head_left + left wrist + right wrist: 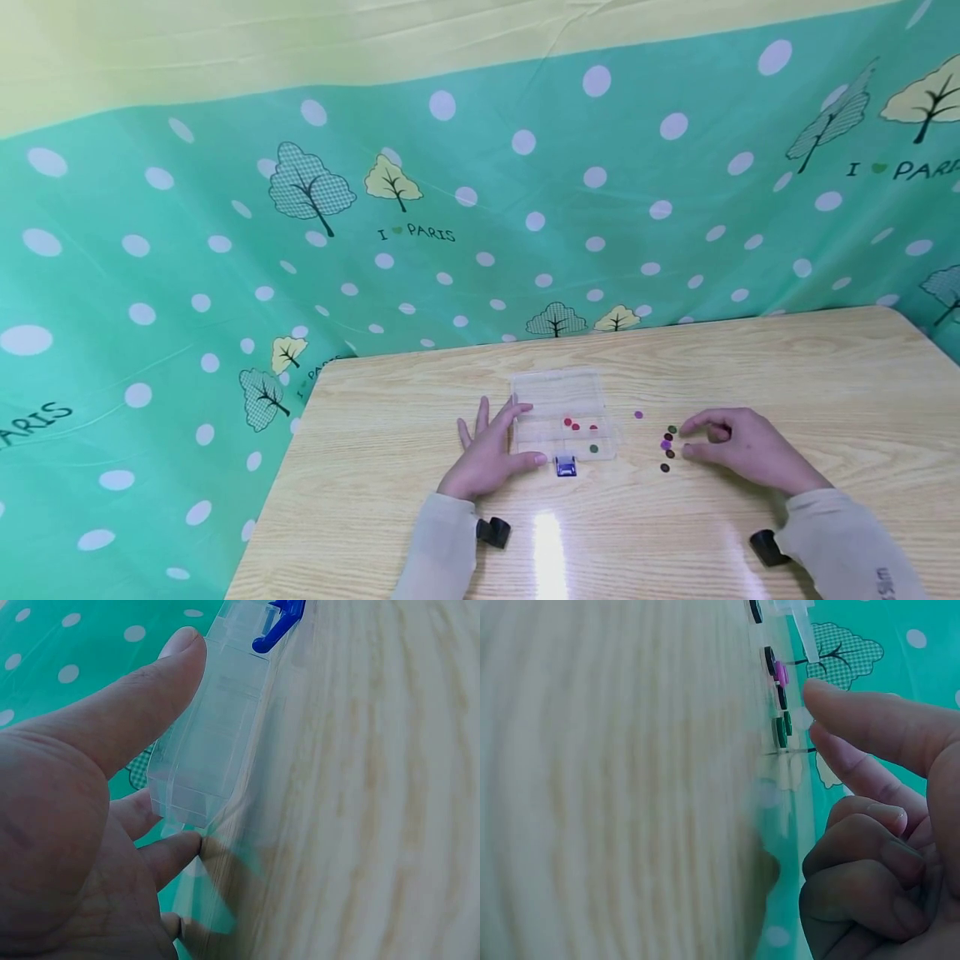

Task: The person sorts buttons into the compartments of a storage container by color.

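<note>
A clear plastic box [555, 392] with compartments and a blue latch [566, 467] lies on the table. Several red buttons [567, 422] and a green button [594, 448] are inside it. My left hand [487, 454] is at the box's left end, thumb along the front side, index finger reaching over the left edge, the others spread outside. To the right of the box lie loose buttons: dark ones [664, 468], a purple one [665, 446] and green ones [781, 732]. My right hand [746, 450] is beside them, thumb and index finger apart, nothing visible between them.
One purple button [638, 414] lies alone between the box and the other loose buttons. The wood-grain table [375, 500] meets a green dotted cloth [420, 283] at its back and left edges. Black wrist cameras [493, 532] sit at both sleeves.
</note>
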Demonstrator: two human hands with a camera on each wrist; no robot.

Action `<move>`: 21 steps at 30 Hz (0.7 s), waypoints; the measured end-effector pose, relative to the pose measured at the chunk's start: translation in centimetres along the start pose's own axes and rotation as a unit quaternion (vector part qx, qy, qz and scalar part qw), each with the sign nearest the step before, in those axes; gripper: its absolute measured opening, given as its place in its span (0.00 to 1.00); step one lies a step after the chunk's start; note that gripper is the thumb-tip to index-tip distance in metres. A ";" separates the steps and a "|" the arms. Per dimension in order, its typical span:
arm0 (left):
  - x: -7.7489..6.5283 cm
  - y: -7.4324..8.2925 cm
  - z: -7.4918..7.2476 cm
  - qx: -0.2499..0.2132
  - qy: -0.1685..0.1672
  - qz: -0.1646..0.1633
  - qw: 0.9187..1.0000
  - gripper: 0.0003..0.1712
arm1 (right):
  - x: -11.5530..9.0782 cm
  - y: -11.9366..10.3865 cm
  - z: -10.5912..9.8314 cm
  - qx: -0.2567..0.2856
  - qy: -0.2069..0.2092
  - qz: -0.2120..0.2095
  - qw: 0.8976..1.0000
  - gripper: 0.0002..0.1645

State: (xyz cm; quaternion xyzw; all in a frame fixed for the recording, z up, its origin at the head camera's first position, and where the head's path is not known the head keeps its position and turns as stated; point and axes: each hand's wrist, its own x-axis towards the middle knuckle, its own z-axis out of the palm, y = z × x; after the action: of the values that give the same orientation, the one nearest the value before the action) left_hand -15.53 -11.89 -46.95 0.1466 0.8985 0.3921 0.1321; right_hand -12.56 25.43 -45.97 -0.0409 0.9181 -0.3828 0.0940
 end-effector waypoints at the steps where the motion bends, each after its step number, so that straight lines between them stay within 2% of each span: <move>1: 0.0 0.0 0.0 0.000 0.000 0.000 1.000 0.46 | 0.0 0.0 0.0 0.001 -0.003 0.003 1.000 0.21; 8: 0.0 -0.1 0.0 0.002 -0.003 -0.009 1.000 0.46 | 0.2 0.2 -0.2 0.019 -0.029 0.026 0.999 0.18; 21: 0.0 -0.1 -0.1 0.002 -0.005 -0.009 1.000 0.46 | 0.2 0.5 -0.2 0.013 -0.029 0.020 0.999 0.15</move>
State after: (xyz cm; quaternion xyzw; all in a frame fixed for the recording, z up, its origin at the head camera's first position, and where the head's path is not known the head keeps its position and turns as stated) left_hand -15.55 -12.00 -46.97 0.1403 0.9002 0.3879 0.1397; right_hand -12.83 25.89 -46.25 -0.0325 0.9107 -0.3911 0.1291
